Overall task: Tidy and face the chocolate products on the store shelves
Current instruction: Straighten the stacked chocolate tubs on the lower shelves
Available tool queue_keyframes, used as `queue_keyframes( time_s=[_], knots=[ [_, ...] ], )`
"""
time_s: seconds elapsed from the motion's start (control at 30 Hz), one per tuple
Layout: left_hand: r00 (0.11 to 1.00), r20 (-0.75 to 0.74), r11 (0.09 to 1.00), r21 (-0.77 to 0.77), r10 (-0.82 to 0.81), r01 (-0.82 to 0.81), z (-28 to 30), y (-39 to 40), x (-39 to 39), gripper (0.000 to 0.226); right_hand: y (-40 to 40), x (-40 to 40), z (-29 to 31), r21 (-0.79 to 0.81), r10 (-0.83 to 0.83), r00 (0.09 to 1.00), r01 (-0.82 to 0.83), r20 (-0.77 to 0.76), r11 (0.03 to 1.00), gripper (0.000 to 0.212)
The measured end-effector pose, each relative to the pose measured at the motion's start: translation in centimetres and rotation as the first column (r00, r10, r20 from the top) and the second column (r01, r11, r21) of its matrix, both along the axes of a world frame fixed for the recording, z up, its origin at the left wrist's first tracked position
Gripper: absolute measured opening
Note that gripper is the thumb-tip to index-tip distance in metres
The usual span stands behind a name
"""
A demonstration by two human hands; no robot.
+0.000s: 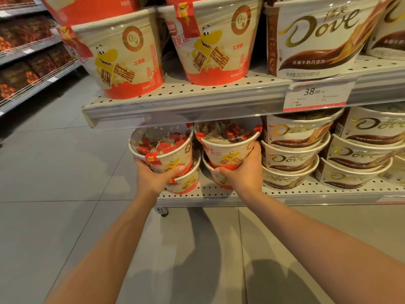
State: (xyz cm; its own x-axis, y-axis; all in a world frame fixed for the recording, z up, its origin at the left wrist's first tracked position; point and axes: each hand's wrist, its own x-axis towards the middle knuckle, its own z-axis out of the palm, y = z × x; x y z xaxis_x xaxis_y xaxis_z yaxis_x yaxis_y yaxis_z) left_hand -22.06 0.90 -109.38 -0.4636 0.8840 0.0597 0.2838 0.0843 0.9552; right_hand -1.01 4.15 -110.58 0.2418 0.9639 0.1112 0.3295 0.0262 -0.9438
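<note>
Two hands on the lower shelf (274,195), each cupping a top wafer tub: left hand (153,175) with fingers curled round the left tub (163,149), right hand (243,170) wrapped round the right tub (229,145). Gripped low, probably for turning the mascot fronts outward (lids clear, sweets showing). Two stacks of two here; two bigger wafer tubs above. Dove tubs (293,150) right: six visible below, more cropped.
</note>
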Motion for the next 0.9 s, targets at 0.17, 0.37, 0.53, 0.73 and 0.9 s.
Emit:
queue_keyframes(
  time_s=[0.17, 0.37, 0.53, 0.73, 0.9],
  knots=[
    [0.999, -0.024, 1.0, -0.019, 0.024, -0.025, 0.1, 0.0, 0.1, 0.1, 0.0, 0.2, 0.3, -0.037, -0.025, 0.998, 0.027, 0.061, 0.999, 0.099],
    [0.994, -0.048, 0.992, -0.07, 0.099, -0.102, -0.6, -0.1, 0.5, 0.099, -0.9, 0.1, -0.3, 0.006, 0.0, 1.0, 0.001, -0.024, 1.0, 0.095],
    [0.917, 0.132, 0.922, -0.148, 0.376, -0.357, -0.8, -0.6, 1.4, 0.076, -2.1, 1.3, -1.3, -0.094, -0.188, 0.972, 0.175, -0.143, 0.98, 0.049],
    [0.747, 0.576, 0.94, -0.265, 0.333, -0.214, -0.6, -1.7, 1.1, 0.052, -0.5, 1.8, -1.2, -0.391, -0.159, 0.895, -0.019, -0.418, 0.92, 0.034],
    [0.824, 0.489, 0.949, -0.262, 0.286, -0.173, -0.5, -1.6, 0.0, 0.044, -0.1, 1.9, -0.5, -0.399, -0.156, 0.886, -0.035, -0.437, 0.916, 0.018]
  ],
)
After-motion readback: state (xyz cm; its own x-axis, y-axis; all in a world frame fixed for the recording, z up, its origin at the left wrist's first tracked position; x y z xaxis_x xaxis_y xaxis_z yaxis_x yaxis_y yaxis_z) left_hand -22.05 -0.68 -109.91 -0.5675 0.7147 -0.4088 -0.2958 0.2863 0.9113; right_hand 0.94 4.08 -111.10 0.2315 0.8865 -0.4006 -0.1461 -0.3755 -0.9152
